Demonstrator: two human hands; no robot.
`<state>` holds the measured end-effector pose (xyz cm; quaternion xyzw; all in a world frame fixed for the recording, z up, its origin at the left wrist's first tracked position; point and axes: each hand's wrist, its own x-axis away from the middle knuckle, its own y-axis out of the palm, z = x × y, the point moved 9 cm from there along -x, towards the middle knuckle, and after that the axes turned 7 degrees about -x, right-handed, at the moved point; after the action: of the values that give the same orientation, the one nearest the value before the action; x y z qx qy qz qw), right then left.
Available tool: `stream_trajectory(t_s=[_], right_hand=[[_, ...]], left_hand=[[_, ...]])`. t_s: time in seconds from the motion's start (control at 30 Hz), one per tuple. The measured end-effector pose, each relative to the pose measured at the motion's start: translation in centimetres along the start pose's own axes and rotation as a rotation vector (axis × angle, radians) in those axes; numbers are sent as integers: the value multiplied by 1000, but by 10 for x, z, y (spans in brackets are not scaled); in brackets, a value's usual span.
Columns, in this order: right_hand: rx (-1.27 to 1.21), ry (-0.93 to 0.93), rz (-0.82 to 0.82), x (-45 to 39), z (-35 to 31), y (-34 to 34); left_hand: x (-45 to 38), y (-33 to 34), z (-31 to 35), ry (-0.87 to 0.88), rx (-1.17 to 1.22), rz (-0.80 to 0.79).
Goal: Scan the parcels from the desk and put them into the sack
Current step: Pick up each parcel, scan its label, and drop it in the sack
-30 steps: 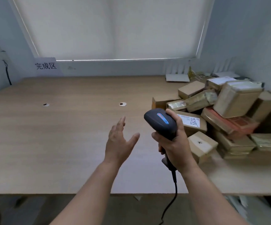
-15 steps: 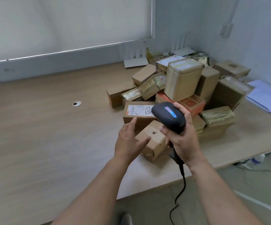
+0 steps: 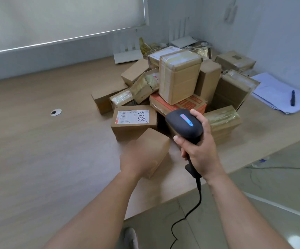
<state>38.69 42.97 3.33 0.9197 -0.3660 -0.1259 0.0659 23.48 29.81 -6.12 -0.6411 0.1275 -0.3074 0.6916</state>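
A pile of cardboard parcels [image 3: 179, 78] fills the far right of the wooden desk [image 3: 38, 159]. At its front lies a small plain parcel [image 3: 154, 142]. My left hand [image 3: 136, 159], blurred, grips this parcel from its near left side. Behind it sits a parcel with a white barcode label [image 3: 133, 121] facing up. My right hand [image 3: 199, 151] holds a black barcode scanner [image 3: 183, 123] by its handle, just right of the small parcel and above the pile's front edge. No sack is in view.
The scanner's cable [image 3: 196, 209] hangs down past the desk's front edge to the floor. Papers [image 3: 278, 94] with a pen [image 3: 292, 97] lie at the far right. A white router [image 3: 127, 56] stands by the wall. A cable hole [image 3: 56, 112] is mid-desk.
The view has swung right toward the pile. My left hand went from open in the air to touching, then gripping, the small front parcel. My right hand kept hold of the scanner.
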Motion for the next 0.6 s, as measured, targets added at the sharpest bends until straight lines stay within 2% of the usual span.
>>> stream_trajectory(t_s=[0.1,0.27,0.33,0.47,0.6], right_hand=[[12,-11,-18,-3,0,1],[11,-54,-80,-10,-5,12],[0,-67,-91,-12,-7,16],[-15,-65,-104,-10,-9,24],[-15,-58,-99,-7,-11,26]], left_hand=[[1,-3,-12,-47,26,-27],[3,-6,-46,-223,306,-141],[6,-12,-52,-237,370,-117],[13,-28,-57,-232,251,23],[17,-28,-49,-222,37,49]])
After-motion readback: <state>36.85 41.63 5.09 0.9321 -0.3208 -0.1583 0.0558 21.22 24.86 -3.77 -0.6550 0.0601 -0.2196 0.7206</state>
